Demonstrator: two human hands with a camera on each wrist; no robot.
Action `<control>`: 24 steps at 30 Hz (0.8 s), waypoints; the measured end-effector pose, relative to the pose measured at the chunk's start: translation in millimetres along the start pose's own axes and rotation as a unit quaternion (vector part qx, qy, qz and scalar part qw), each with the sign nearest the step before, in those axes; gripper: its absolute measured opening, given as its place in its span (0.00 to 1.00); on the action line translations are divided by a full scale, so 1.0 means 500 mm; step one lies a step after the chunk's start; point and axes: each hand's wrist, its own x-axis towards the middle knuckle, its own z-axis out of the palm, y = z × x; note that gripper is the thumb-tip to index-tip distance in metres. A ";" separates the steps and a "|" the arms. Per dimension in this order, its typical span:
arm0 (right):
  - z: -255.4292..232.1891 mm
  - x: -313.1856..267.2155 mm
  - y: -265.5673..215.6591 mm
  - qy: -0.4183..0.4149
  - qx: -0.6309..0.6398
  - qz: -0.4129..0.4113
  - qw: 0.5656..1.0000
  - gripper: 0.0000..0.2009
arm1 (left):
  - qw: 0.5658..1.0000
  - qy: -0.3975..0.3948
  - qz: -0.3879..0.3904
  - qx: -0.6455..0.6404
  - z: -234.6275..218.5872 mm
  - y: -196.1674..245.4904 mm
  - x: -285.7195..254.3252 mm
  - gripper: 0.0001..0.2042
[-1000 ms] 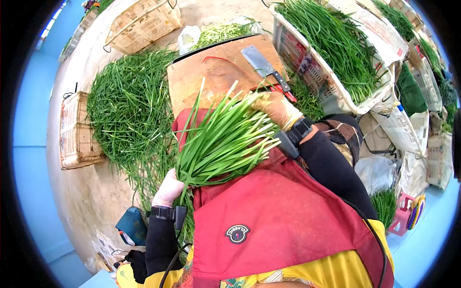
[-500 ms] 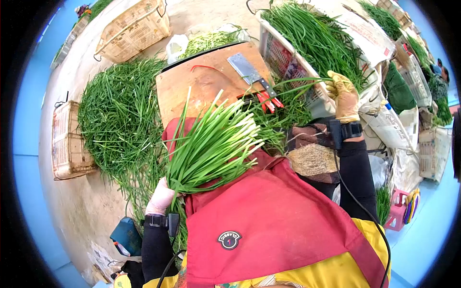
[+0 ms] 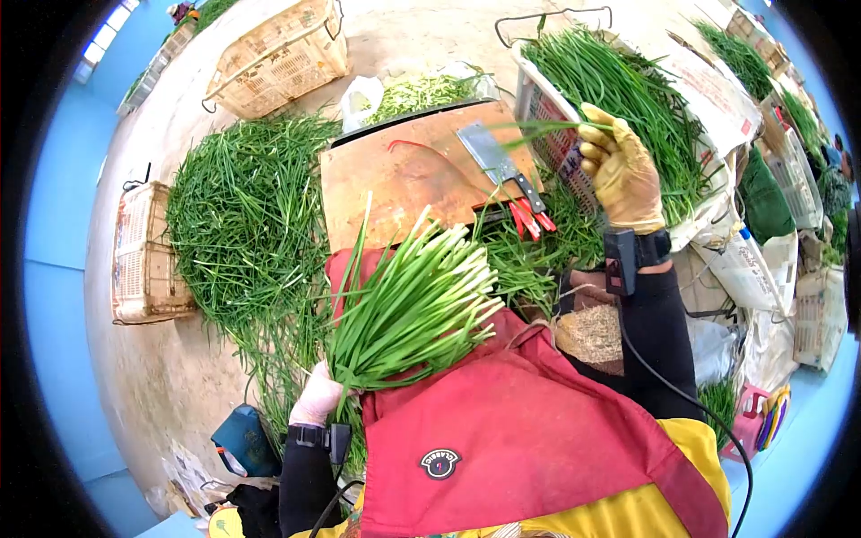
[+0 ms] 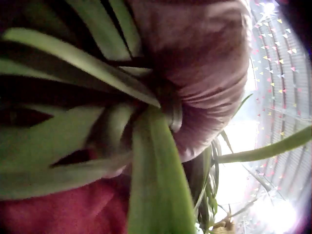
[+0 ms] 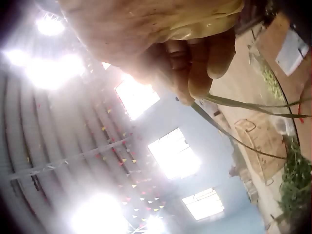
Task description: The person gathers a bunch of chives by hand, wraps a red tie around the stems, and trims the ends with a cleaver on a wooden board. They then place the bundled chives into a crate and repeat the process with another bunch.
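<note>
A thick bunch of garlic chives [image 3: 413, 309] lies across the red apron [image 3: 502, 421], pale stem ends toward the right. My gloved left hand [image 3: 316, 394] grips its leafy end; in the left wrist view, broad leaves [image 4: 158, 185] come out beside the curled fingers. Beside the crate at the right, my right hand [image 3: 623, 175] in a yellowish glove is raised and pinches a few loose chive leaves [image 5: 243, 105]. Their tips point left, toward the cleaver [image 3: 489, 151] lying on the wooden board [image 3: 395, 179].
Red-handled tools [image 3: 529, 220] lie by the board's right corner. A large heap of chives [image 3: 251, 197] covers the floor at left, near a basket [image 3: 143, 255]. A full crate [image 3: 560, 103] of chives stands at right. Trimmings fill a plastic bag [image 3: 359, 99] behind the board.
My right hand has left the bunch's stem ends and moved out to the right, drawing a few leaves away. My left hand still grips the bunch on the apron.
</note>
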 end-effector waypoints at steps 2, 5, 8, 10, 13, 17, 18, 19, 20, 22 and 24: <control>0.029 0.047 0.026 -0.043 0.061 0.007 0.997 0.21 | 1.000 0.014 -0.008 -0.016 0.009 0.016 -0.009 0.16; 0.066 0.126 0.086 -0.061 0.081 0.034 0.994 0.21 | 0.998 0.024 -0.029 -0.057 -0.005 -0.003 -0.007 0.17; 0.076 0.190 0.171 -0.017 0.044 0.114 0.992 0.17 | 0.995 0.027 -0.051 -0.081 -0.008 -0.004 -0.001 0.18; 0.054 0.213 0.248 0.031 -0.039 0.199 0.979 0.19 | 0.994 0.051 -0.058 -0.075 0.001 0.010 -0.008 0.18; -0.018 0.188 0.318 0.065 -0.201 0.264 0.941 0.19 | 0.990 0.038 -0.108 -0.082 -0.032 -0.039 -0.004 0.19; -0.051 0.090 0.312 0.002 -0.257 0.262 0.930 0.18 | 0.987 -0.007 -0.112 -0.115 -0.032 -0.010 0.007 0.21; -0.075 0.076 0.323 -0.012 -0.314 0.239 0.919 0.17 | 0.987 -0.014 -0.113 -0.111 -0.040 -0.024 0.011 0.21; -0.094 0.067 0.337 0.008 -0.304 0.231 0.924 0.15 | 0.997 -0.013 -0.041 -0.059 -0.052 -0.066 0.013 0.23; -0.098 0.059 0.323 -0.009 -0.354 0.245 0.903 0.15 | 0.999 -0.011 0.031 -0.007 -0.075 -0.128 0.012 0.25; -0.097 0.045 0.327 -0.045 -0.478 0.206 0.853 0.15 | 0.974 -0.037 0.046 0.218 -0.126 -0.212 0.012 0.25; -0.088 0.034 0.353 -0.220 -0.638 0.111 0.729 0.19 | 0.993 -0.041 -0.077 -0.076 -0.044 -0.039 0.017 0.16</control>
